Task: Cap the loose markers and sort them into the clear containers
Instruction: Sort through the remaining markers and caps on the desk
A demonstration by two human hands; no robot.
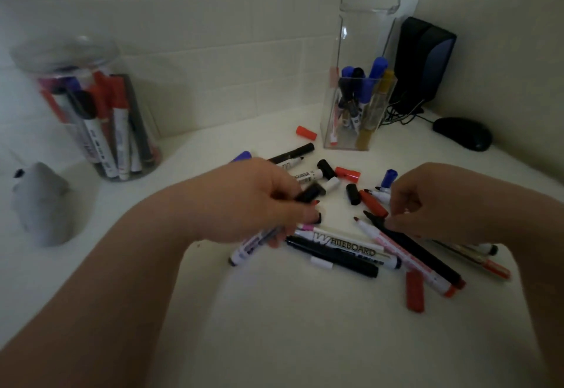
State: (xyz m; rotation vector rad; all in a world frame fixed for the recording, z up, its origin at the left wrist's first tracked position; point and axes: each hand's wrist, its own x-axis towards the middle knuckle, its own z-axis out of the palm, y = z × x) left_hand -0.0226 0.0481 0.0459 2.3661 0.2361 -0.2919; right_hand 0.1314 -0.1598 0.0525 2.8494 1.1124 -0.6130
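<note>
Loose markers and caps lie scattered on the white desk [305, 326]. My left hand [253, 201] grips a white marker with purple print [247, 248] and holds a black cap [309, 193] at its fingertips. My right hand [433, 204] pinches a thin black marker [421, 253] near its bare tip. A pink-printed uncapped marker [396, 253] and a "WHITEBOARD" marker [351, 244] lie between my hands. A round clear jar [91, 119] at the left and a square clear container [357, 112] at the back each hold several markers.
Loose caps lie about: red [306, 132], red [348, 174], black [352, 193], blue [389, 178], red [414, 291]. A black speaker [424, 60], its cables and a black mouse [462, 133] occupy the back right corner. A grey object [42, 204] stands at the left.
</note>
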